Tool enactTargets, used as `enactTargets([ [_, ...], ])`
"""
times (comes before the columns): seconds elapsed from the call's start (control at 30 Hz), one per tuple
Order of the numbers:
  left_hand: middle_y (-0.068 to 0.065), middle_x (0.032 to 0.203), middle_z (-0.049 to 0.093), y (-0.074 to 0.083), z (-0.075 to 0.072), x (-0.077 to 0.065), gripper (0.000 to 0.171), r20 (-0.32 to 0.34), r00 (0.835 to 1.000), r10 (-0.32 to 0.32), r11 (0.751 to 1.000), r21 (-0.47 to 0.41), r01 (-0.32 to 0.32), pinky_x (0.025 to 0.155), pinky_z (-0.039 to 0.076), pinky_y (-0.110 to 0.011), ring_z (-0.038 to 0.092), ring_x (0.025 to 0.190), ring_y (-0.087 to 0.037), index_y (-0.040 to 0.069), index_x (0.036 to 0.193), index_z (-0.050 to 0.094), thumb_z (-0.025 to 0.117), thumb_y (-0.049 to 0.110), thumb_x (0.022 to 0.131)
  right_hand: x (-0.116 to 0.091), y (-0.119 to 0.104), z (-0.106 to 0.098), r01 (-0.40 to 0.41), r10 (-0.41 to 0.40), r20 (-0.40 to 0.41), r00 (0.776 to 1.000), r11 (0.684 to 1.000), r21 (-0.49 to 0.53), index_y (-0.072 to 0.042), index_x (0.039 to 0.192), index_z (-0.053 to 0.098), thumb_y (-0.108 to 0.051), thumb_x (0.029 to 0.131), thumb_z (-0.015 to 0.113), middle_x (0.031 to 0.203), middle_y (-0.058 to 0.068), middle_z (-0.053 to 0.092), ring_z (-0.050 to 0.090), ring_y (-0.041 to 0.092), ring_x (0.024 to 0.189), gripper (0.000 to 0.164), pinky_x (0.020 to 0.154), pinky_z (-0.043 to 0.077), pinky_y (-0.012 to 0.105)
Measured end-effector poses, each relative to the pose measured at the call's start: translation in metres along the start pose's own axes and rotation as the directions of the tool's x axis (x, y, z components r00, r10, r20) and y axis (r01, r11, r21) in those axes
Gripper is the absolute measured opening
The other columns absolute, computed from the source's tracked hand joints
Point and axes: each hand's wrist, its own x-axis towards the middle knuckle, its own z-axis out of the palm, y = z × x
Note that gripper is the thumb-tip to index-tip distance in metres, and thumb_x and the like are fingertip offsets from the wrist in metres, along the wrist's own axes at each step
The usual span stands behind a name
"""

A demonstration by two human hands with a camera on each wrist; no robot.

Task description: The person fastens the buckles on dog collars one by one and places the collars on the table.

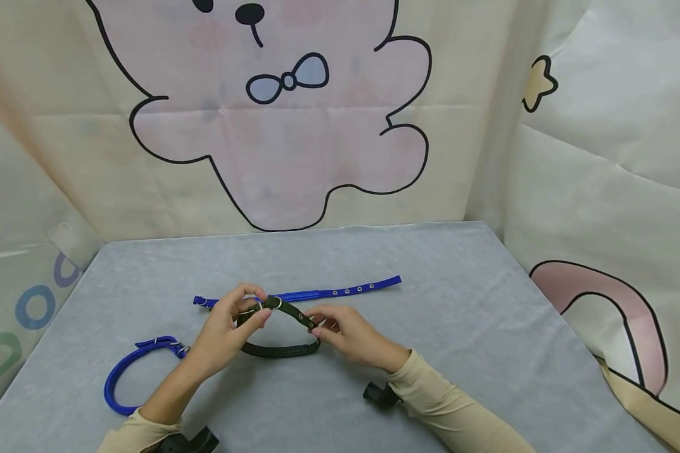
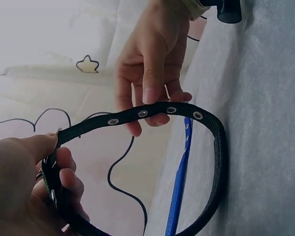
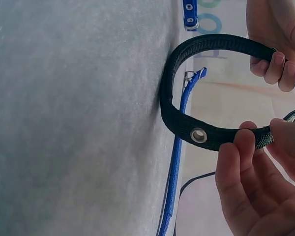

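Observation:
Both hands hold a dark green collar [image 1: 277,351] that is bent into a loop, with metal eyelets along its strap. My left hand [image 1: 226,327] grips the buckle end, where a metal ring shows between the fingers. Farther along the strap, my right hand [image 1: 345,333] pinches the eyelet part between thumb and fingers. In the right wrist view a large eyelet [image 3: 198,135] sits just beside those pinching fingers. The loop's lower side hangs close over the table in the head view.
Behind the hands a blue collar [image 1: 345,291] lies stretched out on the grey cloth-covered table [image 1: 442,283]. Another blue collar [image 1: 113,377], looped closed, lies to the left by the left forearm. Printed curtains [image 1: 340,151] stand around the table.

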Motion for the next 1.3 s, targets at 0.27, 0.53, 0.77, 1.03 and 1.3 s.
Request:
enactTargets([
  [0.27,-0.007,0.091,0.074,0.001,0.005,-0.002,0.02,-0.007,1.0,0.005,0.999,0.037,-0.004,0.07,0.043,-0.025,0.057,0.079,-0.005,0.009,0.115,0.067,0.07,0.015,0.096,-0.001,-0.002,0.001,-0.032,0.033,0.014,0.999,0.999,-0.006,-0.001,0.128,0.066,-0.005,0.099,0.062,0.119,0.014,0.072,0.069,0.022,0.099,0.03,0.082,0.056,0.023],
  [0.53,0.0,0.083,0.068,-0.004,0.014,-0.001,0.017,0.008,1.0,0.017,0.999,0.045,-0.017,0.052,0.04,-0.024,0.046,0.06,-0.004,0.012,0.111,0.07,0.072,0.015,0.094,-0.002,-0.004,0.002,-0.034,0.033,0.022,0.999,0.999,0.015,-0.005,0.132,0.064,-0.008,0.1,0.062,0.125,0.013,0.071,0.07,0.017,0.095,0.032,0.083,0.056,0.023],
  [0.77,-0.003,0.092,0.074,-0.005,0.023,-0.003,0.02,0.037,0.999,0.027,0.999,0.038,-0.029,0.059,0.046,-0.025,0.054,0.068,-0.004,0.008,0.113,0.072,0.071,0.017,0.096,-0.003,-0.005,0.003,-0.045,0.045,0.034,0.998,0.999,0.013,-0.01,0.136,0.062,-0.019,0.103,0.061,0.129,0.01,0.069,0.065,0.006,0.079,0.035,0.074,0.054,0.022],
  [1.03,-0.003,0.09,0.072,-0.001,0.029,-0.003,0.017,0.043,0.998,0.045,0.998,0.034,-0.047,0.057,0.047,-0.022,0.053,0.067,-0.002,0.009,0.108,0.074,0.075,0.016,0.092,-0.005,-0.013,0.005,0.053,-0.052,-0.006,0.999,0.996,0.073,-0.007,0.134,0.063,-0.019,0.101,0.064,0.123,0.014,0.07,0.058,-0.002,0.065,0.035,0.058,0.051,0.021],
  [1.3,0.0,0.088,0.073,0.003,0.037,-0.006,0.013,0.083,0.992,0.09,0.989,0.112,-0.099,0.059,0.048,-0.021,0.053,0.068,0.001,0.014,0.1,0.075,0.08,0.014,0.087,-0.007,-0.023,0.01,0.071,-0.065,-0.064,0.996,0.993,0.092,-0.01,0.12,0.065,-0.015,0.095,0.072,0.115,0.01,0.069,0.06,-0.001,0.069,0.026,0.062,0.054,0.022],
])
